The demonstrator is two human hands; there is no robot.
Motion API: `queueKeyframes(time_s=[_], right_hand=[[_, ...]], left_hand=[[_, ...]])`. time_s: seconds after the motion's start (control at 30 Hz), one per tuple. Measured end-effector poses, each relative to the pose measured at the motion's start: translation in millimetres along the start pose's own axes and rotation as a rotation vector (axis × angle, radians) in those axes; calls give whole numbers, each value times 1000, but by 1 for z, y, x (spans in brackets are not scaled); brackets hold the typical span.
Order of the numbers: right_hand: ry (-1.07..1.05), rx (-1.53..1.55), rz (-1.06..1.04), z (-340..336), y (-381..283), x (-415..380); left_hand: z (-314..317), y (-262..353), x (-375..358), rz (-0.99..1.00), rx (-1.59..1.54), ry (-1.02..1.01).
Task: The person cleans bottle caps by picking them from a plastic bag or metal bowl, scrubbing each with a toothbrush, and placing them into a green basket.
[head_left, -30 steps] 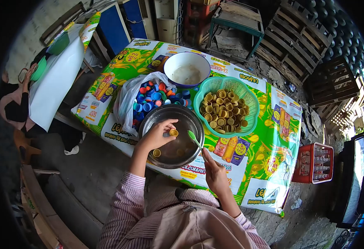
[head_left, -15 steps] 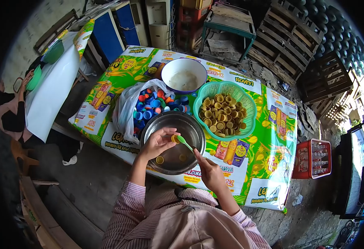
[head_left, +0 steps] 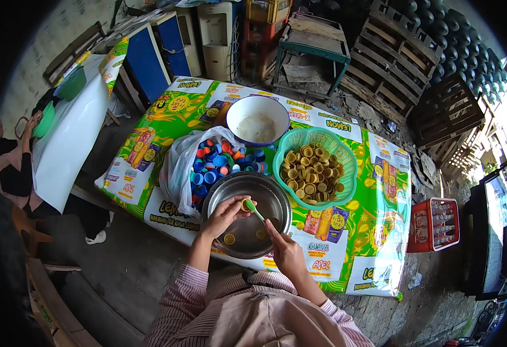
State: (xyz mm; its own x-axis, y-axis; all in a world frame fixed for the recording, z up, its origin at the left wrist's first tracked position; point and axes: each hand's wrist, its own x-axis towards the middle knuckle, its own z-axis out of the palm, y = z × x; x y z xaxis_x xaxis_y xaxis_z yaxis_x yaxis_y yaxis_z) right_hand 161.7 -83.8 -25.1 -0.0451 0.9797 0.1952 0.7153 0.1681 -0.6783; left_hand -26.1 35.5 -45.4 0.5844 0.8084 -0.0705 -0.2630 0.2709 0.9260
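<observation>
I see my left hand [head_left: 223, 215] pinching a yellow cap [head_left: 245, 205] over the metal bowl [head_left: 276, 202] — my right hand [head_left: 284, 250] is closed on a green toothbrush [head_left: 254, 210], its head touching the cap. More caps lie in the bowl on the surface [head_left: 375, 191].

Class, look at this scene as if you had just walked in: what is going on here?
A person seated at a table scrubs a yellow bottle cap, held in the left hand, with a green toothbrush in the right hand, over a metal basin. More yellow caps lie in the basin. A green basket holds yellow caps, and a plastic bag holds blue and red ones.
</observation>
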Motion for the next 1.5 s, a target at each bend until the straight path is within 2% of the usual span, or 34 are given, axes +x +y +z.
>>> queueKeyframes(time_s=[0.17,0.23,0.3,0.37,0.47,0.6,0.77,0.83,0.97,1.13,1.2,1.27,1.3,1.37,1.43,1.5], right_hand=[[34,-39,6,-3,-4,1],[-46,-96,19,0,-1,0],[-17,-88,43,-4,2,2],[11,-80,67,-7,1,3],[-83,-155,-7,-10,-5,2],[-7,-126,34,-10,0,3],[-82,-154,-29,-7,1,-3],[-4,-141,26,-10,4,0],[-70,-203,-46,-9,1,-6],[34,-135,74,-27,3,0],[58,-99,54,-36,3,-2],[108,-58,26,-40,4,-7],[108,-59,27,-40,5,-10],[192,32,-14,-38,6,-16],[193,29,-24,-28,13,-19],[-112,-232,179,-23,13,-22]], left_hand=[[-5,-17,2,-54,-121,90],[-1,-14,5,-52,-58,100],[-1,-15,6,-73,66,119],[0,-13,6,-81,52,133],[2,-13,9,-87,111,159],[4,-12,11,-87,277,169],[8,-7,12,-138,219,173],[5,-8,10,-198,155,109],[7,-11,11,-210,121,116],[4,-11,12,-254,269,142],[7,-5,12,-274,294,144],[16,3,9,-63,421,185],[24,12,6,-64,420,183],[38,28,1,226,345,219],[31,29,-4,232,385,223],[23,31,-10,-144,1365,85]])
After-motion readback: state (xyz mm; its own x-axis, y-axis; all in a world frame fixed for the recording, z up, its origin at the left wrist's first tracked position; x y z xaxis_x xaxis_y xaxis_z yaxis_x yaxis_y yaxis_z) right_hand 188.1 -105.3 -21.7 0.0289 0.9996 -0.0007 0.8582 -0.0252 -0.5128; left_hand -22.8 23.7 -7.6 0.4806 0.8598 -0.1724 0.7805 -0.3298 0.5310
